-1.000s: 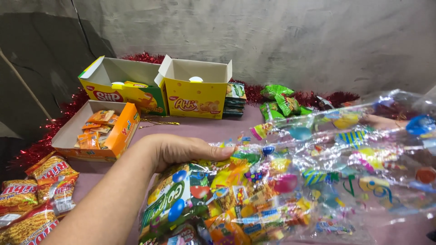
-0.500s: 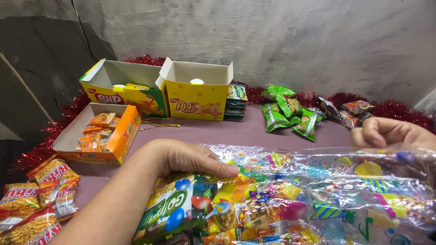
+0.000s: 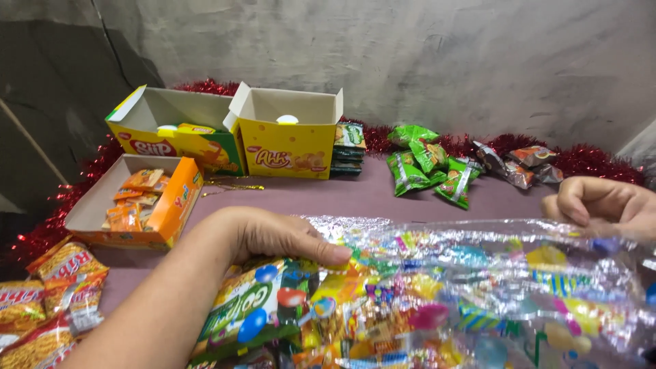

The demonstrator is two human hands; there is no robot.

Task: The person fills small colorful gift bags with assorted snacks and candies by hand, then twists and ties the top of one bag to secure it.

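My left hand rests palm-down on a pile of colourful snack packets, its fingers curled over the edge of a clear printed plastic bag that lies across the pile. At the right, my right hand pinches the far edge of that same bag, holding it flat and low over the purple table. A green packet with blue and red dots lies just under my left wrist.
Two open yellow cartons stand at the back, and an orange tray box of sachets sits at the left. Green packets and brown ones lie at the back right. Orange snack bags fill the near left. Red tinsel lines the table edge.
My right hand has lowered the plastic bag from a raised, spread position to lie flat over the pile. My left hand stayed on the packets.
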